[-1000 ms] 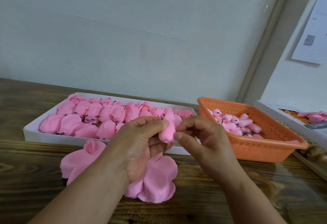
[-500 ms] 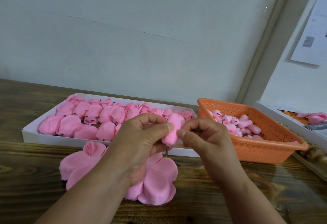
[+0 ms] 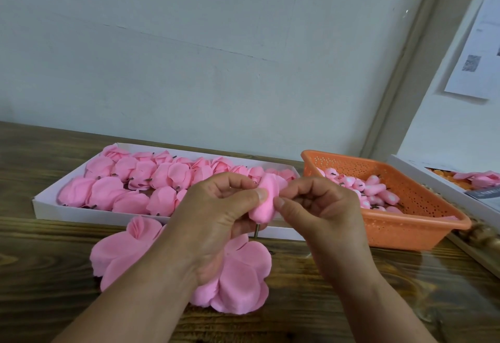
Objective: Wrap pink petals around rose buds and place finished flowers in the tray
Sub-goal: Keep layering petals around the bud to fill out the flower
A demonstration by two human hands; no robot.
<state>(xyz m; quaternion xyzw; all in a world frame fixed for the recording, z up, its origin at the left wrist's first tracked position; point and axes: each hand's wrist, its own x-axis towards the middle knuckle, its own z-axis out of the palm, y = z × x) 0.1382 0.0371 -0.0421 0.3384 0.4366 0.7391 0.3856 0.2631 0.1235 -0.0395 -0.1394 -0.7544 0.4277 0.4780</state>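
I can read no words or numbers anywhere; the sheet of paper (image 3: 476, 53) on the wall carries a QR code (image 3: 471, 63) and print too blurred to read.

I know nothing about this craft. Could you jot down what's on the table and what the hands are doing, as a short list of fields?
left hand: holds the bud, thumb pressed on it
right hand: pinches a petal at the bud's right side
bud stem: short dark pin showing below the bud
loose petals: flat pile on the table, under the hands
tray: white, nearly full of pink flowers
basket: orange, right of the tray, holds bare buds
stage: wrapping, flower not yet in the tray
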